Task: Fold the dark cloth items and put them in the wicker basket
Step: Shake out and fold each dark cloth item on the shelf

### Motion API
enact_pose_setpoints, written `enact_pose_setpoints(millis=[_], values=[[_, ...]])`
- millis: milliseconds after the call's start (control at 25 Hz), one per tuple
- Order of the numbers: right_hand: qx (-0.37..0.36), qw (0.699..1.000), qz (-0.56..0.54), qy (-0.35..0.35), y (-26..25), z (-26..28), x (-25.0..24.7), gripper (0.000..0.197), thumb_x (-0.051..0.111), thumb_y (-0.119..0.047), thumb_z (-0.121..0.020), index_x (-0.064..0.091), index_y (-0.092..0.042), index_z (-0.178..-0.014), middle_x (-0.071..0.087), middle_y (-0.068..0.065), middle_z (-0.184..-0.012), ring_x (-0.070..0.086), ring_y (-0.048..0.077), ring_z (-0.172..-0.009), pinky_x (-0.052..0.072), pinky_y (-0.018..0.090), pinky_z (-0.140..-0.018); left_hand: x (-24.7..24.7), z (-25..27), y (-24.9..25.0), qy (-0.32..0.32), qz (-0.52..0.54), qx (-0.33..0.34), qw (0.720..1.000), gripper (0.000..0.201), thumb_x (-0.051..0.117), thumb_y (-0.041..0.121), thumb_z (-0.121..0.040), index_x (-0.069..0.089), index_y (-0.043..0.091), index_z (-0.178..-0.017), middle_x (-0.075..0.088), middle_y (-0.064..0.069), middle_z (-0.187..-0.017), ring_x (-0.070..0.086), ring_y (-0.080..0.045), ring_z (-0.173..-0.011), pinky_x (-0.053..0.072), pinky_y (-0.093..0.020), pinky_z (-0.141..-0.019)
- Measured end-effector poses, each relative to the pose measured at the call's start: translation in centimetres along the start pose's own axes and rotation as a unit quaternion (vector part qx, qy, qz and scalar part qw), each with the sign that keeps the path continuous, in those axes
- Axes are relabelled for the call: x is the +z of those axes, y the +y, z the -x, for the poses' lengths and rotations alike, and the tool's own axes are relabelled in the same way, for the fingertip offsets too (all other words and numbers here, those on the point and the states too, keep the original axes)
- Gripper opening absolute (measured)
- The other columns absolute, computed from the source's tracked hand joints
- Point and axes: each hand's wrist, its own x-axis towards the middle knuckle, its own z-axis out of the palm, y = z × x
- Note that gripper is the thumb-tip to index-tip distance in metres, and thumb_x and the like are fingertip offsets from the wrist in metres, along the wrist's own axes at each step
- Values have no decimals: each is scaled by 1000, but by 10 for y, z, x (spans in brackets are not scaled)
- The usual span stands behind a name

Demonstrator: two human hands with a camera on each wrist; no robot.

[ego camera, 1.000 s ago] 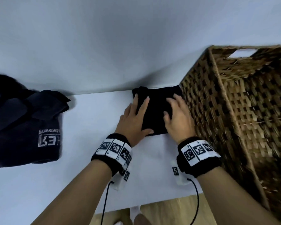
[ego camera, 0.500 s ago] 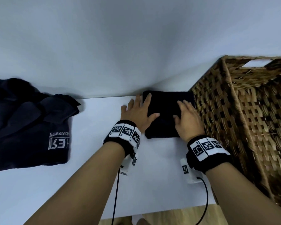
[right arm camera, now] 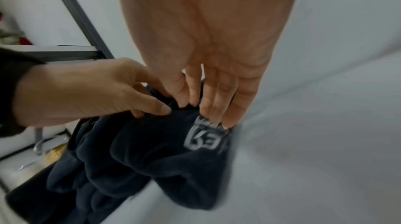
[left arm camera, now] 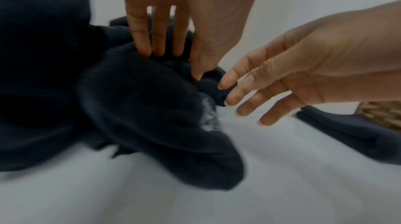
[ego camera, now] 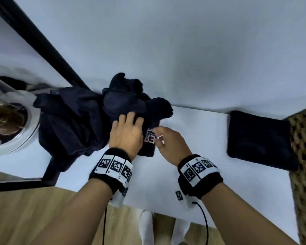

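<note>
- Hands in view: two. Left hand (ego camera: 126, 132) lies palm-down on the crumpled dark garment (ego camera: 74, 121), fingers extended and nearly straight, tips pressing into the fabric; nothing is enclosed in the hand.
- Right hand (ego camera: 170, 140) sits just at 3 o'clock of the left hand, fingers reaching down to the garment's edge beside the white printed logo (ego camera: 149, 137). In the right wrist view the fingertips (right arm camera: 217, 119) touch the cloth at the logo; whether they pinch the fabric cannot be told.
- Dark cloth items: at least two. The crumpled dark garment is heaped at 10 o'clock of the hands on the white table (ego camera: 193, 174), part of it overhanging the table's left edge. How many pieces make up the heap cannot be told.
- One folded dark cloth (ego camera: 258, 140) lies flat on the table at 3 o'clock of the hands, well apart from them, touching the wicker basket's wall.
- Wicker basket (ego camera: 304, 156): one, at the frame's 3 o'clock edge; interior not visible.
- Wrist bands with printed markers (ego camera: 113, 165): two, one per wrist.
- One round white appliance (ego camera: 16, 138) stands at 9 o'clock, past the table edge.
</note>
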Motion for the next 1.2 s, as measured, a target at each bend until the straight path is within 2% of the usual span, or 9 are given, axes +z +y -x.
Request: enact_pose_setpoints(millis=[160, 320, 480, 560, 680, 800, 1040, 1120, 1200], values=[[65, 990, -99, 75, -33, -27, 25, 46, 58, -21, -92, 45, -18, -136, 60, 3, -112, 60, 21, -104, 47, 35, -95, -10, 5, -30, 48, 87, -13, 995, 55, 63, 20, -85, 41, 12, -135, 47, -13, -125, 61, -39, -76, 48, -41, -55], [86, 983, -75, 147, -45, -50, 19, 62, 61, -23, -89, 32, -21, -144, 50, 9, -125, 57, 25, -103, 45, 31, -88, -21, -11, -35, 34, 139, -62, 988, 54, 55, 34, -92, 29, 20, -137, 48, -6, -124, 62, -40, -90, 47, -45, -68], [175, 981, -4, 83, -39, -60, 18, 86, 67, -29, -86, 11, -25, -151, 33, 18, -144, 53, 38, -117, 44, 41, -99, -21, -15, -49, -5, 84, -53, 995, 66, 62, 37, -88, 26, 16, -140, 35, -8, -129, 59, -37, -101, 46, -46, -68], [186, 979, 14, 80, -35, -66, 23, 82, 66, -33, -86, 15, -24, -149, 37, 17, -142, 52, 38, -118, 43, 41, -98, -22, -21, -65, 3, 102, -96, 990, 82, 65, 37, -85, 16, 15, -146, 30, -10, -136, 57, -38, -104, 47, -48, -72], [161, 977, 87, 107, -34, -72, 22, 43, 57, -23, -91, 41, -15, -130, 58, 14, -123, 56, 35, -108, 42, 36, -81, -26, -33, -96, 8, 89, -148, 985, 94, 68, 37, -84, 6, 13, -151, 23, -11, -145, 53, -38, -112, 47, -50, -79], [143, 976, 110, 120, -39, -69, 11, 23, 51, -19, -90, 51, -13, -113, 64, 11, -104, 57, 34, -98, 38, 33, -71, -28, -44, -117, 0, 83, -173, 981, 85, 65, 33, -87, 13, 10, -150, 24, -11, -147, 49, -39, -115, 46, -50, -81], [14, 971, 56, 234, -84, -50, -15, 15, 59, -28, -82, 55, -20, -95, 53, 1, -113, 51, 25, -102, 47, 42, -84, -48, -47, -108, -72, 116, -178, 975, 60, 56, 40, -91, 34, 11, -139, 23, -12, -151, 42, -41, -124, 42, -49, -92], [-4, 977, 44, 208, -105, -41, -25, 14, 57, -28, -87, 50, -19, -95, 60, 1, -95, 55, 25, -88, 47, 40, -80, -63, -38, -94, -45, 131, -124, 983, 53, 53, 42, -92, 41, 15, -136, 37, -12, -142, 44, -38, -122, 43, -47, -93], [-18, 979, 4, 205, -125, -31, -37, 15, 58, -28, -89, 49, -18, -94, 60, -3, -84, 55, 19, -80, 46, 31, -75, -80, -22, -80, 30, 243, -17, 970, 47, 52, 46, -90, 52, 19, -129, 55, -8, -125, 53, -30, -114, 46, -42, -93]])
